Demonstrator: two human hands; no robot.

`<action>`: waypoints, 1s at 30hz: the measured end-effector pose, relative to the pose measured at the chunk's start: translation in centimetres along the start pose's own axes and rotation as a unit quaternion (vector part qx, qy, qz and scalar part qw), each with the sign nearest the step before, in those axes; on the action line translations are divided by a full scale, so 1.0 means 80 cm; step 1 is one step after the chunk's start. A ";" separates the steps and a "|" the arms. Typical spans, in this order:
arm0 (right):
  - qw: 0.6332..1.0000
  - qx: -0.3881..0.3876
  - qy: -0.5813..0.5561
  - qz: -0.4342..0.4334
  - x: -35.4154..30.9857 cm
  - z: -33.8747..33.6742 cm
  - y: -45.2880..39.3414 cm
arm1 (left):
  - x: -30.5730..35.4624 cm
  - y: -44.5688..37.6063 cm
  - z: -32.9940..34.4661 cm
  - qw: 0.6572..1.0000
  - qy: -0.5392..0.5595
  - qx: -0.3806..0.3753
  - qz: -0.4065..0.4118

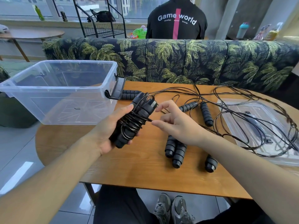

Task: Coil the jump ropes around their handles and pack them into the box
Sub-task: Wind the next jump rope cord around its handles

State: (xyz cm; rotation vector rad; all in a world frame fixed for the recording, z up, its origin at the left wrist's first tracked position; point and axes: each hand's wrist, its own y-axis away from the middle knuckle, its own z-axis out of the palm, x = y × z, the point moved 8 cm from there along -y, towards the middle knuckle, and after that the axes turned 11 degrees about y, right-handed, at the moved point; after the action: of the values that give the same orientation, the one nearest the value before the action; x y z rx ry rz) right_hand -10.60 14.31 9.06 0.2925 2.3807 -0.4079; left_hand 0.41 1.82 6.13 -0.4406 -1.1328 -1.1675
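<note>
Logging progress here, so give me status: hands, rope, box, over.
Left hand grips coiled rope. Right hand pinches cord end. Box holds no ropes. Loose ropes tangled on table.

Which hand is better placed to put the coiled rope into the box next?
The left. The left hand already grips the coiled rope, and the box stands on its side of the table. The right hand holds no handle; its fingertips are only at the rope's loose end.
</note>
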 end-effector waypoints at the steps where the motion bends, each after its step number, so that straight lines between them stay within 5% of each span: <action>1: 1.000 0.000 0.021 -0.003 0.000 -0.002 -0.001 | 0.003 0.000 0.000 1.000 0.006 -0.004 0.007; 11: 0.992 -0.093 0.074 -0.045 -0.009 0.001 -0.001 | 0.010 0.011 0.004 0.993 0.036 -0.111 0.015; 21: 0.992 -0.044 0.115 0.025 0.012 -0.014 -0.019 | 0.009 0.024 0.031 0.946 -0.027 -0.310 -0.084; 30: 0.982 -0.107 0.146 0.047 -0.003 -0.015 -0.036 | 0.011 0.008 0.025 0.921 -0.291 -0.240 -0.092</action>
State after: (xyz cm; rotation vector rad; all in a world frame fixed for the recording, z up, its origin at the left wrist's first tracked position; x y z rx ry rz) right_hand -12.01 12.02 10.68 0.3848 2.6563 -0.0645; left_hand 0.03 3.21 7.91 -1.1373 -1.4092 -1.5414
